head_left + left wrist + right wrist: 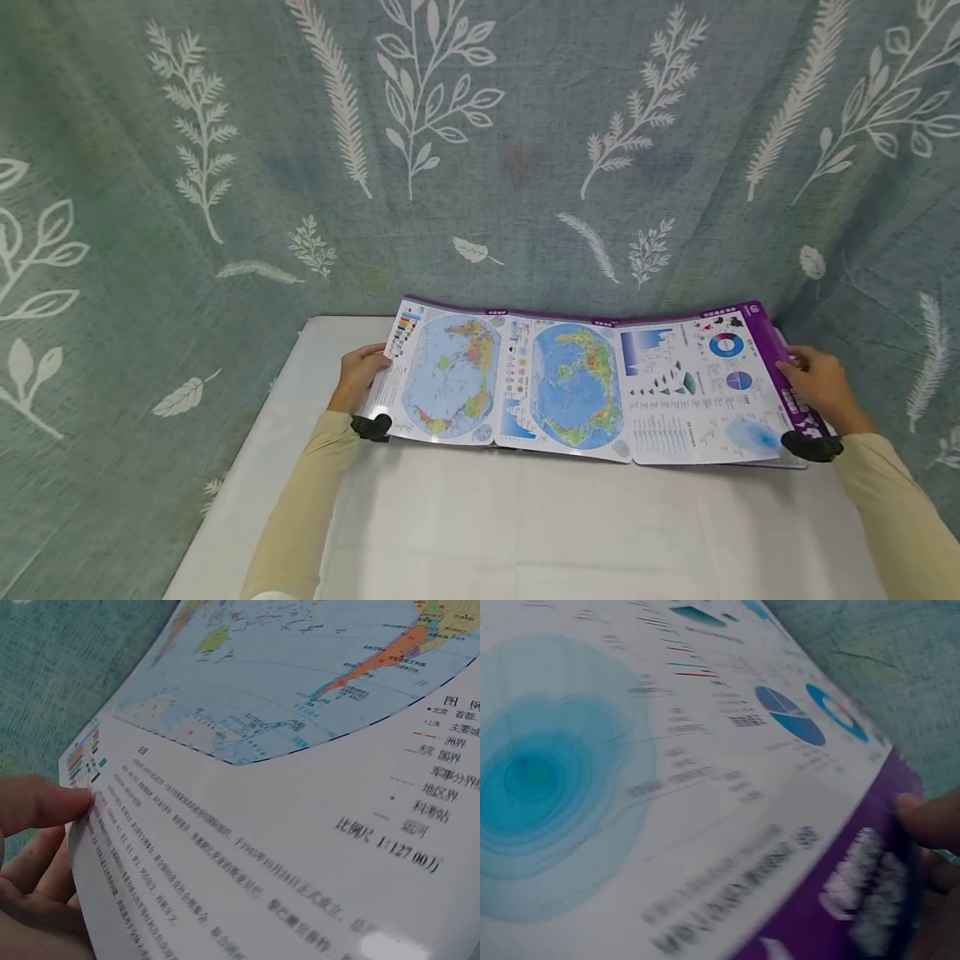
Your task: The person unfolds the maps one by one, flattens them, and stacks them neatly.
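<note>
A long fold-out map (517,383) with creased panels is spread across the white table, printed with two oval world maps, and charts on its right panel. My left hand (362,373) pinches its left edge; in the left wrist view the thumb (52,802) lies on the printed face, with other fingers behind the sheet. At the opposite end my right hand (821,387) grips the purple border (776,358). The right wrist view shows the right thumb (930,819) on that purple strip, its other fingers mostly hidden behind.
White cloth covers the table (525,533), whose left edge slants away at the left. Behind the map hangs a grey-green curtain (517,167) with white leaf prints. A dark band (371,427) sits on the left wrist, another (812,447) on the right.
</note>
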`<state>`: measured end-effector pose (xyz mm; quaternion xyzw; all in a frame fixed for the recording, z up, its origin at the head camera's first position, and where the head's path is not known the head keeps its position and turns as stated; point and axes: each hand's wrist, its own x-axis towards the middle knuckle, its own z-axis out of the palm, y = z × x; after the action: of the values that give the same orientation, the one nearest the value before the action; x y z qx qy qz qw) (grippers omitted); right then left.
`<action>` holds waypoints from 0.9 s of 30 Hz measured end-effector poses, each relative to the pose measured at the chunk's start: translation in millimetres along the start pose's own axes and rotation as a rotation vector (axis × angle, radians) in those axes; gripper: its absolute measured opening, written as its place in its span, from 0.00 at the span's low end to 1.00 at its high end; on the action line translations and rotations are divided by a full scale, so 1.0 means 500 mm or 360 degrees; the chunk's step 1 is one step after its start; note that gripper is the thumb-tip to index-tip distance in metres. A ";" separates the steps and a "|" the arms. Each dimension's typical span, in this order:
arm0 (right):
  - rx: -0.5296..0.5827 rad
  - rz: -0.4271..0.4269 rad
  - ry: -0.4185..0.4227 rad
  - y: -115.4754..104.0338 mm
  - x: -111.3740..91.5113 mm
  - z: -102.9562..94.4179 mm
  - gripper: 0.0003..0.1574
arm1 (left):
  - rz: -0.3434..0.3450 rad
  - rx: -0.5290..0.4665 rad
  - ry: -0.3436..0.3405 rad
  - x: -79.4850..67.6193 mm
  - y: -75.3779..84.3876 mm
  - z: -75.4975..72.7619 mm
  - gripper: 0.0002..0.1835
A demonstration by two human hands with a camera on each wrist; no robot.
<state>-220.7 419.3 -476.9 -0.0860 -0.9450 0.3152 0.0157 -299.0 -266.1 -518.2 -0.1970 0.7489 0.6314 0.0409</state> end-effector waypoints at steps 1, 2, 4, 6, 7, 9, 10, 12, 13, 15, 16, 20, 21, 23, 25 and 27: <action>0.0006 0.0006 -0.0052 0.000 0.002 -0.004 0.35 | 0.0007 -0.0010 0.0025 0.000 0.000 0.002 0.24; 0.0019 0.0006 -0.0102 0.001 0.003 -0.007 0.37 | 0.0004 -0.0007 0.0044 0.002 -0.001 0.002 0.24; 0.0046 0.0020 -0.0180 0.001 0.004 -0.010 0.41 | 0.0016 -0.0016 0.0097 0.006 -0.005 0.003 0.23; 0.0054 0.0043 -0.0212 0.004 0.006 -0.006 0.43 | 0.0037 -0.0028 0.0136 0.011 -0.012 0.003 0.22; 0.0047 0.0053 -0.0204 0.007 0.007 -0.002 0.44 | 0.0054 -0.0027 0.0142 0.014 -0.016 0.002 0.22; 0.0024 0.0082 -0.0177 0.012 0.008 0.008 0.43 | 0.0103 -0.0024 0.0162 0.013 -0.021 0.003 0.20; 0.0012 0.0104 -0.0156 0.015 0.009 0.014 0.43 | 0.0127 -0.0008 0.0174 0.012 -0.023 0.003 0.19; 0.0008 0.0151 -0.0118 0.018 0.009 0.026 0.42 | 0.0170 0.0073 0.0212 0.008 -0.026 0.002 0.18; 0.0002 0.0166 -0.0101 0.019 0.009 0.033 0.42 | 0.0194 0.0121 0.0236 0.006 -0.027 0.001 0.18; -0.0010 0.0184 -0.0084 0.020 0.008 0.047 0.42 | 0.0232 0.0207 0.0286 0.003 -0.029 -0.002 0.16; -0.0019 0.0185 -0.0078 0.020 0.007 0.055 0.43 | 0.0241 0.0242 0.0300 0.001 -0.031 -0.003 0.16; -0.0085 0.0156 -0.0082 0.035 -0.006 0.094 0.54 | 0.0247 0.0361 0.0242 -0.001 -0.043 -0.004 0.17; -0.0108 0.0154 -0.0084 0.040 -0.010 0.105 0.57 | 0.0245 0.0402 0.0214 -0.002 -0.046 -0.004 0.18; -0.0136 0.0162 -0.0103 0.053 -0.018 0.123 0.61 | 0.0251 0.0510 0.0168 -0.005 -0.054 -0.001 0.19; -0.0164 0.0165 -0.0104 0.062 -0.024 0.137 0.62 | 0.0288 0.0627 0.0139 -0.010 -0.060 0.002 0.19; -0.0195 0.0153 -0.0091 0.069 -0.028 0.146 0.59 | 0.0348 0.0725 0.0124 -0.015 -0.066 0.005 0.19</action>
<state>-207.6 400.5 -555.7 -0.1232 -0.9574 0.2594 -0.0317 -281.4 -266.2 -546.9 -0.1250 0.8896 0.4391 -0.0132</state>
